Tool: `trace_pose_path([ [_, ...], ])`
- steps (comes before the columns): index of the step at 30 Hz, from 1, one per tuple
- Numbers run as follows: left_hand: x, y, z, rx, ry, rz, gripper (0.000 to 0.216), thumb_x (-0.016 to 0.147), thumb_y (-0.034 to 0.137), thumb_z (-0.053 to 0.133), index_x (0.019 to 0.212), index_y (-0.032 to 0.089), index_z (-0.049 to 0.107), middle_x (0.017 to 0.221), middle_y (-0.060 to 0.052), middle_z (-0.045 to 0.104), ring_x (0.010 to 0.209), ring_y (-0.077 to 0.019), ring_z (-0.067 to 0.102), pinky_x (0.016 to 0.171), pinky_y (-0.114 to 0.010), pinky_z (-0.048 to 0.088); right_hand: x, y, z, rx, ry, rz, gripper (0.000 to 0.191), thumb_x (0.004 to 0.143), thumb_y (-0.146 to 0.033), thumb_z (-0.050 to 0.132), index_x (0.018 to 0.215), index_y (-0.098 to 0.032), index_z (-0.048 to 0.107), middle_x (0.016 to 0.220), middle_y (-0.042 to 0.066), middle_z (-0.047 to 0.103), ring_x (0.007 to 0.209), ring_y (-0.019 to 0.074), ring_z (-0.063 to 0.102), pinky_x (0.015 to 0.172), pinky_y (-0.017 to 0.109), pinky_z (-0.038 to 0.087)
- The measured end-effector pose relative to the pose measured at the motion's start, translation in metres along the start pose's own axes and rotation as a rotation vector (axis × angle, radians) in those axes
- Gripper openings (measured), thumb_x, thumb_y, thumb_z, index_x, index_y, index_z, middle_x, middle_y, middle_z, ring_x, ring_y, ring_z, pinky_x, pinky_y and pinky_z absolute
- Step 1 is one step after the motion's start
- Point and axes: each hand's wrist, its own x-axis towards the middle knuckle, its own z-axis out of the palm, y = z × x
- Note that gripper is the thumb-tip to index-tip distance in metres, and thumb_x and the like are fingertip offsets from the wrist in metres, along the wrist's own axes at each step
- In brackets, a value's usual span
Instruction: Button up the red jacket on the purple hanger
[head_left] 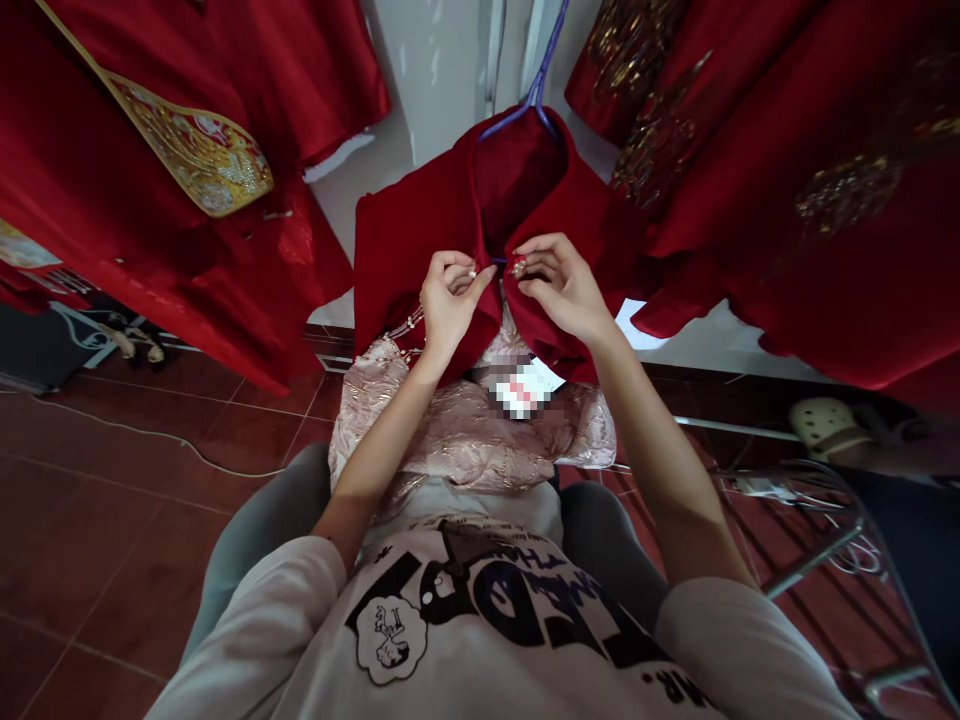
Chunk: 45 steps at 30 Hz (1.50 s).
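A dark red garment (405, 250) hangs in front of me on a purple hanger (536, 90). My left hand (448, 300) pinches the left side of its front opening just under the collar. My right hand (559, 285) pinches the right side, with a small pearly fastener at its fingertips. The two hands are almost touching. Below the red cloth lies a pale pink embroidered skirt part (465, 430) across my lap, with a white tag (525, 388) on it.
More red garments hang at the left (150, 200), one with gold embroidery (202, 160), and at the right (810, 180). A metal rack (817, 530) stands low at the right. A white cable (150, 430) runs over the red tile floor.
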Motion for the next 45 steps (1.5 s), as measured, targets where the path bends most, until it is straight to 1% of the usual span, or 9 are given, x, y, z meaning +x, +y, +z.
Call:
trace_pose_path([
  [3,-0.002,0.002,-0.003,-0.009,-0.053,-0.028,0.016,0.092,0.025,0.072,0.092,0.022,0.056,0.085,0.0,0.073,0.081,-0.0115,0.073,0.075,-0.021,0.059,-0.005,-0.01,0.003,-0.017,0.031,0.014,0.033,0.087,-0.049,0.065,0.11,-0.027,0.055,0.106,0.003,0.066,0.098,0.0163,0.066,0.077,0.028,0.058],
  [6,-0.003,0.008,-0.008,0.008,-0.092,0.007,0.007,0.092,0.019,0.069,0.092,0.022,0.063,0.093,-0.001,0.076,0.089,-0.0138,0.075,0.082,-0.026,0.061,-0.006,-0.016,0.006,-0.043,0.064,-0.008,0.032,0.089,-0.052,0.065,0.107,-0.027,0.058,0.104,0.003,0.067,0.095,0.0159,0.067,0.073,0.027,0.059],
  [10,-0.002,0.017,-0.011,0.073,-0.113,0.075,0.004,0.092,0.019,0.069,0.093,0.022,0.067,0.097,-0.002,0.078,0.092,-0.016,0.076,0.086,-0.03,0.062,-0.005,-0.024,0.008,-0.115,0.099,-0.03,0.034,0.09,-0.055,0.064,0.107,-0.026,0.063,0.101,0.004,0.069,0.093,0.017,0.067,0.074,0.028,0.061],
  [15,0.002,0.022,-0.015,0.156,-0.151,0.135,0.002,0.093,0.02,0.067,0.094,0.021,0.067,0.097,-0.003,0.077,0.094,-0.0157,0.075,0.087,-0.028,0.061,-0.003,-0.028,0.011,-0.155,0.175,-0.027,0.034,0.091,-0.055,0.063,0.108,-0.025,0.068,0.1,0.005,0.071,0.09,0.0183,0.068,0.072,0.03,0.062],
  [21,0.019,0.029,-0.023,0.219,-0.325,0.241,0.007,0.089,0.02,0.067,0.096,0.022,0.065,0.09,-0.002,0.073,0.083,-0.015,0.072,0.08,-0.028,0.059,0.001,-0.026,0.009,-0.149,0.198,-0.046,0.032,0.09,-0.052,0.066,0.106,-0.026,0.074,0.104,0.004,0.073,0.089,0.0183,0.07,0.076,0.032,0.063],
  [27,0.038,0.041,-0.033,0.228,-0.479,0.247,0.009,0.084,0.026,0.073,0.086,0.023,0.065,0.082,-0.002,0.068,0.086,-0.0217,0.07,0.084,-0.037,0.056,0.004,-0.026,0.007,-0.146,0.196,-0.025,0.035,0.09,-0.056,0.067,0.109,-0.028,0.076,0.106,0.004,0.073,0.092,0.0194,0.071,0.08,0.035,0.065],
  [34,0.044,0.04,-0.038,0.222,-0.525,0.219,0.01,0.081,0.025,0.074,0.083,0.022,0.065,0.081,-0.003,0.067,0.089,-0.0248,0.068,0.086,-0.04,0.054,0.004,-0.022,0.01,-0.105,0.209,-0.02,0.037,0.087,-0.056,0.07,0.11,-0.028,0.077,0.104,0.004,0.074,0.095,0.0207,0.072,0.084,0.038,0.065],
  [40,0.042,0.047,-0.038,0.338,-0.557,0.357,0.006,0.082,0.02,0.07,0.084,0.023,0.065,0.079,-0.002,0.067,0.079,-0.0211,0.067,0.08,-0.036,0.055,0.004,-0.02,0.008,-0.065,0.199,-0.028,0.04,0.08,-0.057,0.077,0.106,-0.027,0.076,0.1,0.004,0.073,0.092,0.02,0.072,0.084,0.038,0.065],
  [45,0.043,0.041,-0.036,0.403,-0.544,0.392,0.006,0.082,0.02,0.07,0.082,0.023,0.064,0.078,-0.003,0.066,0.082,-0.0238,0.068,0.082,-0.039,0.055,0.005,-0.022,0.009,-0.045,0.167,0.004,0.038,0.081,-0.054,0.076,0.103,-0.024,0.072,0.097,0.004,0.072,0.093,0.0194,0.071,0.084,0.037,0.065],
])
